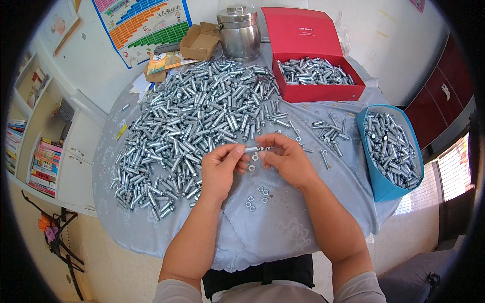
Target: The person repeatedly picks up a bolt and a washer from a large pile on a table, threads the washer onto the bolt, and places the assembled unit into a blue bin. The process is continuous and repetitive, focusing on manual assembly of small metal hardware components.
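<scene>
A silvery expansion bolt [250,149] lies level between my hands above the table. My left hand [221,165] pinches its sleeve end between thumb and fingers. At the other end, the fingers of my right hand [287,157] are closed round the tip, hiding part of it. Just below the bolt show a washer [255,157] and a nut [251,168]; whether they touch my fingers I cannot tell. Nearer to me, several loose nuts [265,200] lie on the cloth between my forearms. A big heap of similar bolts [202,108] spreads out left of and beyond my hands.
A grey cloth [293,217] covers the round table. Beyond stands an open red box [323,93] of bolts, with a blue bin [384,182] of bolts at right. Smaller loose bolts [331,134] lie between. A steel pot [239,38] and cardboard box [200,43] stand behind.
</scene>
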Available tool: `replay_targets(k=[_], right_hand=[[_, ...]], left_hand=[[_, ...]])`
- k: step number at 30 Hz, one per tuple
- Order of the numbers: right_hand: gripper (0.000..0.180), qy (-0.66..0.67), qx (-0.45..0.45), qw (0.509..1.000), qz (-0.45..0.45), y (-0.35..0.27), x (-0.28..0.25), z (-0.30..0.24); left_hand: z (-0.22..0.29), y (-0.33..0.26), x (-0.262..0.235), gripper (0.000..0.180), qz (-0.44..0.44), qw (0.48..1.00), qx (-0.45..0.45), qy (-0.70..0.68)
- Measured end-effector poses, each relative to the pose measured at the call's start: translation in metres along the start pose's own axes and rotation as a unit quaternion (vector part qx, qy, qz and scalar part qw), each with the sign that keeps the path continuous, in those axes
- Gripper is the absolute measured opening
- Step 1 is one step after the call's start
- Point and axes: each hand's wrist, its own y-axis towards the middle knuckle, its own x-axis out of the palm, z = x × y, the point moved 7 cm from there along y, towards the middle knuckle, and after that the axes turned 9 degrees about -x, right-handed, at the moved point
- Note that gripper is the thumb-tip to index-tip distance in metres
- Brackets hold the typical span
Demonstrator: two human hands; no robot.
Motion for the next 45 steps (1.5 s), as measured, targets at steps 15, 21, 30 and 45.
replay_targets(k=[15,21,30,45], right_hand=[[0.016,0.036,-0.004,0.999,0.013,0.001,-0.001,0.002],[0.016,0.0,0.075,0.997,-0.023,0.0,-0.003,0.013],[0.017,-0.005,0.09,0.995,-0.032,-0.001,-0.004,0.016],[0.014,0.046,0.128,0.991,-0.002,-0.004,-0.002,0.012]], left_hand=[[0.001,0.0,-0.001,0.02,0.002,1.0,0.003,0.002],[0.0,0.0,-0.002,0.02,0.006,1.0,0.002,0.002],[0.0,0.0,-0.003,0.021,0.014,1.0,0.002,0.0],[0.002,-0.002,0.005,0.02,-0.029,0.999,0.022,0.024]])
